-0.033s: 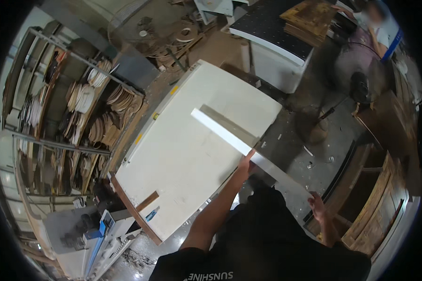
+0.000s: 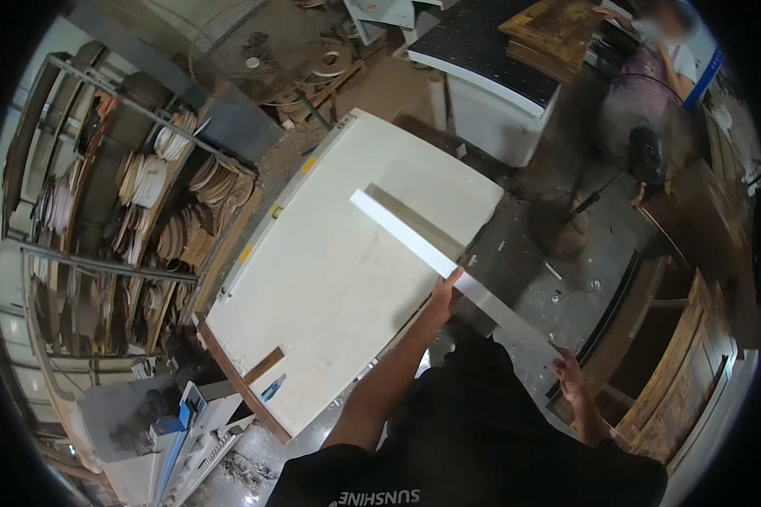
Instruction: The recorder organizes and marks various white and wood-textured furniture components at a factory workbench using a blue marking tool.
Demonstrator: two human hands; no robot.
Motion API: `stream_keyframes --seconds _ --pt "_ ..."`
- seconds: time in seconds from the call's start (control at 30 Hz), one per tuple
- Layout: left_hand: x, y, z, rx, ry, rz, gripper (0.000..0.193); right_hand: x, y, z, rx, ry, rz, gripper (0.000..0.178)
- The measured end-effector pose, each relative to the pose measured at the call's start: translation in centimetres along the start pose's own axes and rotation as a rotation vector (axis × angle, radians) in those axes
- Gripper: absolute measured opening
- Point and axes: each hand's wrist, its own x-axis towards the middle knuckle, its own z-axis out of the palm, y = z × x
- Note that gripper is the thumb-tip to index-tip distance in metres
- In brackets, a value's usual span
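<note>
A long, narrow white board [image 2: 404, 237] slants from over the pale table [image 2: 313, 253] down to my right side. My left hand [image 2: 450, 291] is closed around its middle, beside the table's right edge. Near the lower end, my right hand [image 2: 570, 378] grips the same board with bent fingers. The board's far end appears raised a little over the tabletop, with a shadow beside it. Blue-handled pliers [image 2: 272, 388] lie at the table's near left corner, next to a short brown strip [image 2: 265, 365]. A longer brown strip [image 2: 241, 384] runs along that end.
Racks [image 2: 101, 262] with many curved offcuts stand at the left, with a caged fan [image 2: 249, 59] behind. A blue-and-grey machine [image 2: 173, 431] is at near left. Wooden cabinet pieces [image 2: 668, 363] sit at right. A co-worker [image 2: 659, 63] stands by a dark-topped table [image 2: 482, 51], near another fan [image 2: 647, 156].
The board's far end has shifted slightly right and away over the table. Both hands keep their hold on it. The whole view has moved a little.
</note>
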Motion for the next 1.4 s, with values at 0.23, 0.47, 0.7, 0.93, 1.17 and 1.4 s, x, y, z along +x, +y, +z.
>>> stream_keyframes --seconds 0.23,0.47,0.7,0.93,1.17,1.4 --pt "3.9 -0.9 4.6 0.157 -0.132 -0.021 0.054 -2.2 6.6 1.4 0.432 0.135 -0.080 0.053" --pt "2.2 -2.0 3.4 0.477 -0.179 0.153 0.036 5.5 2.5 4.3 0.414 0.080 -0.065 0.044" --pt "-7.0 -7.6 -10.2 0.682 0.023 0.290 0.047 20.9 -2.3 4.4 -0.149 -0.001 -0.184 0.051" --pt "-19.8 -13.0 -18.8 0.270 0.436 0.228 0.051 29.2 -11.5 8.5 0.035 -0.112 -0.002 0.057" --pt "-26.0 -17.6 -19.9 -0.039 0.732 0.224 0.041 32.8 -16.2 11.4 0.094 -0.134 0.034 0.056" --pt "-25.9 -19.9 -19.2 -0.033 0.704 0.232 0.044 34.8 -17.4 10.3 0.183 -0.256 0.030 0.060"
